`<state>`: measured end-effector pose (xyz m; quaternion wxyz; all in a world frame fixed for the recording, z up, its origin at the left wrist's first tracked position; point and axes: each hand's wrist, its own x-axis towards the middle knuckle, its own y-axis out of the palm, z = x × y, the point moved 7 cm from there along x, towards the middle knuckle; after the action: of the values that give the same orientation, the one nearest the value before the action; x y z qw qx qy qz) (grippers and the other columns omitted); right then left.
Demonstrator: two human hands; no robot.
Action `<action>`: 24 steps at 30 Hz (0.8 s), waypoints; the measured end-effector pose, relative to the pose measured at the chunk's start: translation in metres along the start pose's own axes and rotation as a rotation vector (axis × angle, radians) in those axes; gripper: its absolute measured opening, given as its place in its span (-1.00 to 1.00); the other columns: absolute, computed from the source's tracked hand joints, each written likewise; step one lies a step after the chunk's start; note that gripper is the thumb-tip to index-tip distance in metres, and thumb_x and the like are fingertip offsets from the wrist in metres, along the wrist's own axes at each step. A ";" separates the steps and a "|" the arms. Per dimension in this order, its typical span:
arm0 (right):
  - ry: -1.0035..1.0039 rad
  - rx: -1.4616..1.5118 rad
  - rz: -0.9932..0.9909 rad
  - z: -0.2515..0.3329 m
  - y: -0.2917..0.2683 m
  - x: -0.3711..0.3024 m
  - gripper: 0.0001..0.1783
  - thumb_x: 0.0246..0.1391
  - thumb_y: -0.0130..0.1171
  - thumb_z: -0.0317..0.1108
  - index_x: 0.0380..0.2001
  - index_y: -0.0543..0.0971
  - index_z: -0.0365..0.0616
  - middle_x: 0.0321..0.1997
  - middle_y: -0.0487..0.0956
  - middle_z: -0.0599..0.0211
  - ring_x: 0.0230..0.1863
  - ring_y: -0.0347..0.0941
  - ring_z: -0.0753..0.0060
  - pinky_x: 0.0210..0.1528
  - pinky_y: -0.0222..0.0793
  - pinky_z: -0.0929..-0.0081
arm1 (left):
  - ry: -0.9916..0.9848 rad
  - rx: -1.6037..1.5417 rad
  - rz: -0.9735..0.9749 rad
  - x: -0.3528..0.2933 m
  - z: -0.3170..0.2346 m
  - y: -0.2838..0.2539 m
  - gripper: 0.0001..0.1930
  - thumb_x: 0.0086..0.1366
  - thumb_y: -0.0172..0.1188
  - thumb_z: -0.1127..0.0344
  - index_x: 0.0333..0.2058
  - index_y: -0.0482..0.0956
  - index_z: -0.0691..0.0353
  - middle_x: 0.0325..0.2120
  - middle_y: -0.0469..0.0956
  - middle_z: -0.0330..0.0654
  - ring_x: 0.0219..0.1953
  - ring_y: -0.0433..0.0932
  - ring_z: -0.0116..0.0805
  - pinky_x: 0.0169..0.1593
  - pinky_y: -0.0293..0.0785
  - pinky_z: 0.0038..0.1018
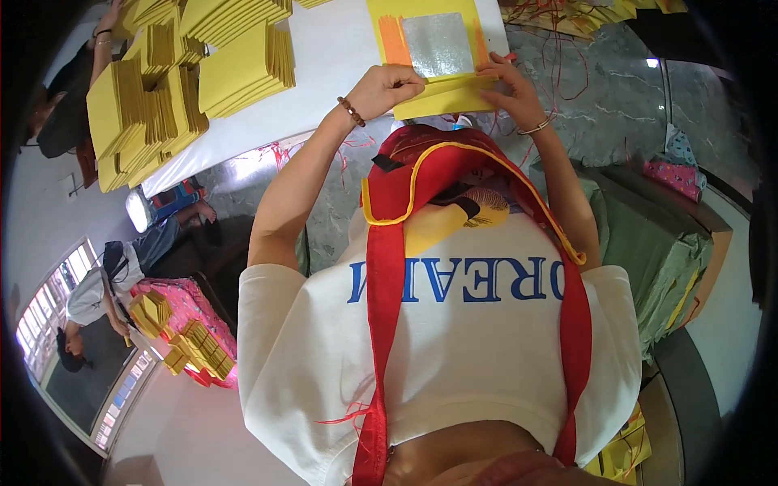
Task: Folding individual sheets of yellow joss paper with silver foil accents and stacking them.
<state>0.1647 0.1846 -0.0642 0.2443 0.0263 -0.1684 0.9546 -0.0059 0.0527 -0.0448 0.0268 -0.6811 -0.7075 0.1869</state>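
Worktop [340, 49] (white, stacked folded sheets [235, 69] crowding its left) ends near me; left hand [393, 85] and right hand [510, 89] pinch yellow paper [442, 95].

A single wide fisheye view from the wearer's head looks steeply down the white printed T-shirt [454, 340] and red apron straps [381, 324], close to the body. Both forearms reach up-frame to the white-topped desk [332, 49] at the top edge. Straight lines bow toward the dark circular rim; grey marble floor [616, 97] fills the sides.
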 end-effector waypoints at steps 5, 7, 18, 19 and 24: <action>0.036 0.042 -0.006 -0.011 -0.004 0.000 -0.65 -0.15 0.19 -0.49 -0.19 0.52 -0.08 0.03 0.45 0.39 0.32 0.01 0.17 0.30 -0.09 0.25 | -0.050 -0.090 0.099 0.004 0.000 0.001 -0.82 0.22 0.11 0.33 -0.29 0.55 0.32 -0.45 0.50 -0.33 -0.40 0.41 -0.63 -0.32 0.33 -0.66; 0.025 0.026 -0.005 -0.009 -0.003 0.001 -0.64 -0.17 0.18 -0.50 -0.19 0.52 -0.08 0.03 0.45 0.40 0.32 0.02 0.16 0.30 -0.08 0.25 | -0.064 -0.128 0.118 0.002 -0.001 0.001 -0.80 0.22 0.11 0.30 -0.28 0.55 0.31 -0.46 0.50 -0.34 -0.40 0.40 -0.64 -0.33 0.33 -0.66; -0.016 0.023 -0.007 -0.009 -0.004 0.003 -0.66 -0.16 0.16 -0.43 -0.20 0.53 -0.05 -0.03 0.48 0.40 0.28 0.08 0.13 0.29 -0.06 0.23 | 0.029 0.000 0.091 0.000 -0.007 0.003 -0.79 0.18 0.05 0.32 -0.30 0.55 0.34 -0.44 0.56 -0.20 -0.41 0.48 -0.49 -0.26 0.40 -0.57; -0.014 0.023 -0.013 -0.009 -0.004 0.002 -0.66 -0.17 0.15 -0.45 -0.21 0.53 -0.05 -0.03 0.48 0.39 0.27 0.09 0.13 0.30 -0.06 0.23 | 0.057 0.027 0.087 0.000 -0.007 0.003 -0.78 0.18 0.04 0.31 -0.30 0.55 0.33 -0.44 0.55 -0.19 -0.41 0.49 -0.47 -0.27 0.40 -0.57; -0.046 0.020 0.004 -0.005 -0.004 0.004 -0.64 -0.21 0.10 -0.50 -0.22 0.53 -0.07 -0.04 0.49 0.39 0.26 0.11 0.13 0.31 -0.07 0.24 | 0.096 0.048 0.075 -0.001 -0.005 0.004 -0.76 0.18 0.04 0.28 -0.29 0.55 0.31 -0.46 0.55 -0.19 -0.43 0.49 -0.42 -0.28 0.40 -0.56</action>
<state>0.1629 0.1913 -0.0672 0.2380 0.0503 -0.1647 0.9559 -0.0002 0.0531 -0.0410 0.0699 -0.7143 -0.6747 0.1719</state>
